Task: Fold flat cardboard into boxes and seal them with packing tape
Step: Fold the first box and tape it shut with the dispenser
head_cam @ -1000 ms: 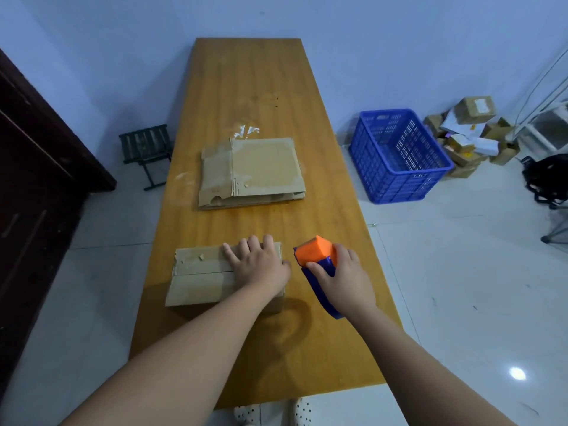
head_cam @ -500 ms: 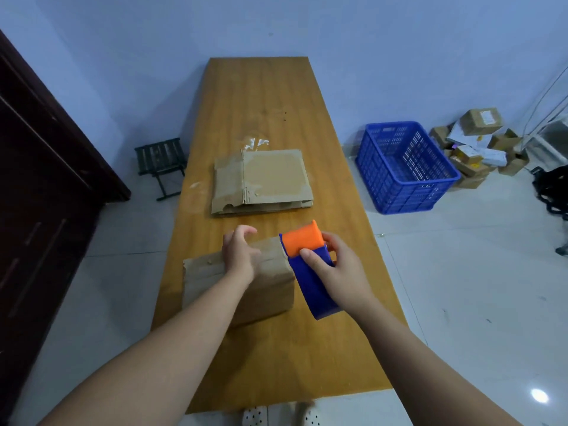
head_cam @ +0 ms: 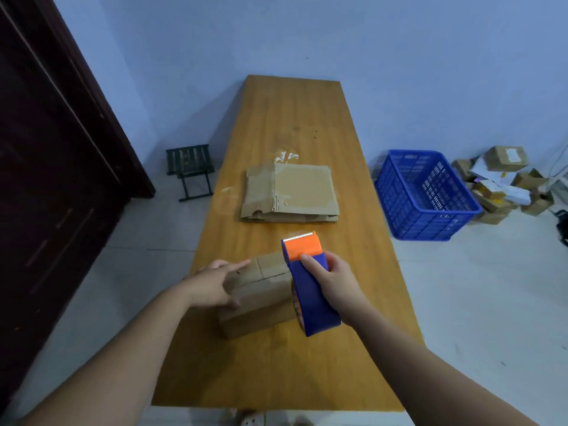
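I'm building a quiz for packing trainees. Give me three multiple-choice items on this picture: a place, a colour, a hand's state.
1. The blue crate stands: A. on the floor, right of the table; B. on the table; C. under the table.
2. The tape dispenser is: A. green and white; B. orange and blue; C. red and black.
3. The right hand: A. lies flat on the table; B. hangs idle; C. grips the tape dispenser.
Answers: A, it sits on the floor past the table's right edge; B, orange head, blue body; C, its fingers curl round the body.
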Demonstrator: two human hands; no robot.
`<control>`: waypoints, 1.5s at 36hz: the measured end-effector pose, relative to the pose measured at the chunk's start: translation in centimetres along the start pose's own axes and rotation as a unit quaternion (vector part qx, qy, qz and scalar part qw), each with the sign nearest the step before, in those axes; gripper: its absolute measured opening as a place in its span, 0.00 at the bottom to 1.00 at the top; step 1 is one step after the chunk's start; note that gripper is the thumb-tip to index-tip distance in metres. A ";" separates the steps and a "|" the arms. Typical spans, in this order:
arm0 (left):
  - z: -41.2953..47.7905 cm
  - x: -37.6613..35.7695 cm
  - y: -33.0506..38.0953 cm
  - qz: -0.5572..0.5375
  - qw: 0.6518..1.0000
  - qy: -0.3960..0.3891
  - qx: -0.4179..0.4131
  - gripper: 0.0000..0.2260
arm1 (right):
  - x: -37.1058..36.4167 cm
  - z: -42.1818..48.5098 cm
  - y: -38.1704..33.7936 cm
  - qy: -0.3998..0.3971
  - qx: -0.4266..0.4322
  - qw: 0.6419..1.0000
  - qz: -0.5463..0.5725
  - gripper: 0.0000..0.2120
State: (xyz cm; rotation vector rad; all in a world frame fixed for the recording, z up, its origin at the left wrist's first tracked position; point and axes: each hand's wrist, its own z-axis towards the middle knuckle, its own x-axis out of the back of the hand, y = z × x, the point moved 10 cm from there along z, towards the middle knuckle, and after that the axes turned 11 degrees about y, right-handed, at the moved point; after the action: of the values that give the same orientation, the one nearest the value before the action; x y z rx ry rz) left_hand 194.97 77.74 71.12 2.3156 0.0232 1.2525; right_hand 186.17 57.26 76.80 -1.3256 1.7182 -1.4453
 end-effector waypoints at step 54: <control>-1.3 -3.4 5.3 -0.528 0.832 0.027 0.165 0.06 | -0.5 1.1 2.5 -0.224 -0.180 0.955 -0.080 0.37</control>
State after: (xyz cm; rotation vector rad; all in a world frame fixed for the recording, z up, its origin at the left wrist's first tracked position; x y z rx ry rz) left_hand 190.79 72.87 71.34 1.9341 1.4248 0.7180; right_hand 186.43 57.13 74.04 -1.8556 1.6348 -0.8321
